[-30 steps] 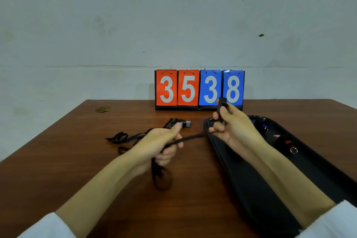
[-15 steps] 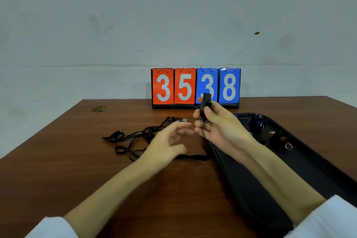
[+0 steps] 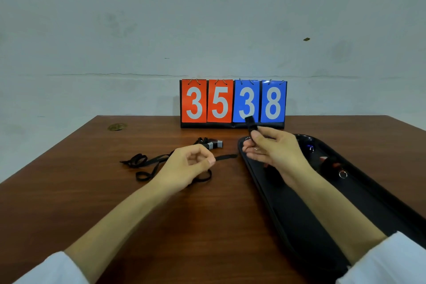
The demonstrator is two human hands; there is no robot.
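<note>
Since half a second ago, the left hand (image 3: 191,166) has closed to pinch the black strap (image 3: 227,157) lying on the counter (image 3: 92,191). The right hand (image 3: 274,151) grips a small black piece (image 3: 251,125) above the black tray (image 3: 288,214).

A tangle of flat black straps (image 3: 159,159) is spread on the brown wooden counter (image 3: 92,191). A long black oval tray (image 3: 283,210) is set on the right, and a red-and-blue flip scoreboard (image 3: 232,104) is stood at the far edge.

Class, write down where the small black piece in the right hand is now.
Head view, right of centre: the small black piece is pinched by the right hand above the black tray's far end, in front of the blue 3 card.
</note>
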